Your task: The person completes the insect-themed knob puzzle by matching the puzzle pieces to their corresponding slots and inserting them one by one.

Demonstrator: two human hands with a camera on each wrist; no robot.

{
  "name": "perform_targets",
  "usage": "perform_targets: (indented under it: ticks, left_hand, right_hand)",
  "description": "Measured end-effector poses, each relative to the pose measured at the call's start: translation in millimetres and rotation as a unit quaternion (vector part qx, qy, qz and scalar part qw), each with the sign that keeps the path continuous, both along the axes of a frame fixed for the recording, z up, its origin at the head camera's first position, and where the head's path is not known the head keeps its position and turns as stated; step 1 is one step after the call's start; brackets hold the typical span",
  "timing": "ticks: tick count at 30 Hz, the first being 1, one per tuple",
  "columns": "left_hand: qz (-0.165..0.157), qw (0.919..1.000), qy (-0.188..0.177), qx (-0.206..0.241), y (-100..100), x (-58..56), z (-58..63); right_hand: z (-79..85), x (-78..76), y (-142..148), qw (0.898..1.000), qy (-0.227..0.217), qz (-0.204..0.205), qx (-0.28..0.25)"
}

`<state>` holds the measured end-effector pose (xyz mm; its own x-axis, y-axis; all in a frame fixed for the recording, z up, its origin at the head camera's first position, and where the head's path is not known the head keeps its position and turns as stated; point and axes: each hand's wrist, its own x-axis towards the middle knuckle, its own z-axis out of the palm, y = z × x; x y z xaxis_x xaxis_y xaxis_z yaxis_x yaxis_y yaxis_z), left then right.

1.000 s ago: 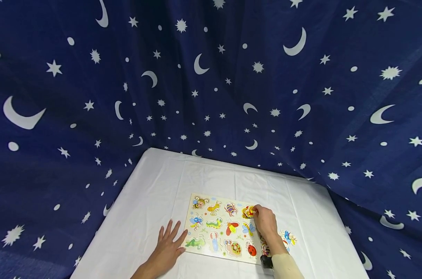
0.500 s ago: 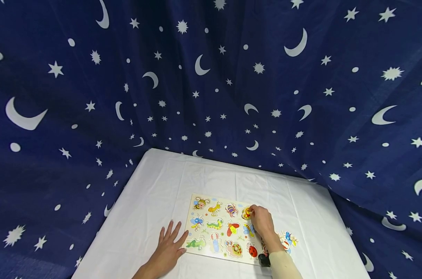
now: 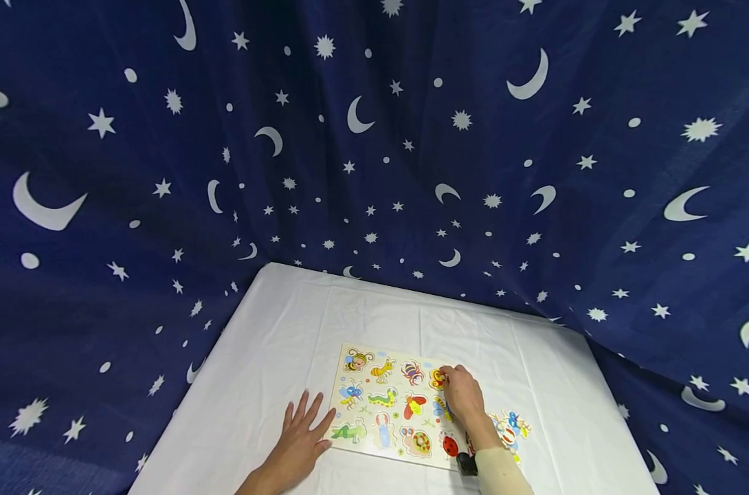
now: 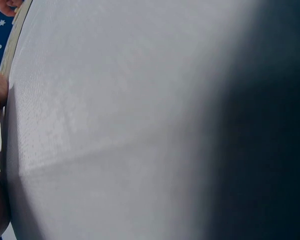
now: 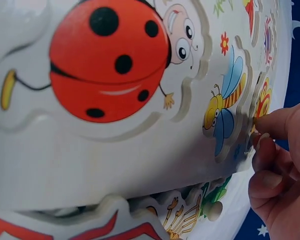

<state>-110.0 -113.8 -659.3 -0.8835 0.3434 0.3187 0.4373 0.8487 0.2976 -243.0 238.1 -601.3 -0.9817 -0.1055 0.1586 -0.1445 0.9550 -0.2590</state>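
The right hand (image 3: 464,393) has edged left, pinching the red-and-yellow butterfly piece (image 3: 436,379) at the far right corner of the insect puzzle board (image 3: 365,445), seemingly better aligned; the left hand (image 3: 297,440) lies spread at its left edge

Dark blue fabric (image 3: 411,103) patterned with pale moons and stars hangs behind and beside a creased white tablecloth (image 3: 374,309).

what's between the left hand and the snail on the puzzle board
The head view shows two: the green grasshopper, nearer the left hand, then the pale blue bug with red pincers.
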Motion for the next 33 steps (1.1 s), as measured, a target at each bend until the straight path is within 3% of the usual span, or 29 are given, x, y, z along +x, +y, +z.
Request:
perform_targets:
  ticks: [12, 20, 33]
  left_hand:
    - [0.003, 0.9998, -0.021, -0.001, 0.9, 0.1, 1.3]
    - [-0.004, 1.0, 0.005, -0.004, -0.4, 0.7, 1.9]
    - [-0.002, 1.0, 0.009, -0.003, 0.4, 0.7, 3.0]
  right_hand:
    - [2.2, -2.4, -1.1, 0.998, -0.035, -0.008, 0.051]
    - [4.0, -10.0, -9.7, 0.997, -0.03, -0.002, 0.066]
    - [1.9, -10.0, -12.1, 0.996, -0.021, 0.005, 0.085]
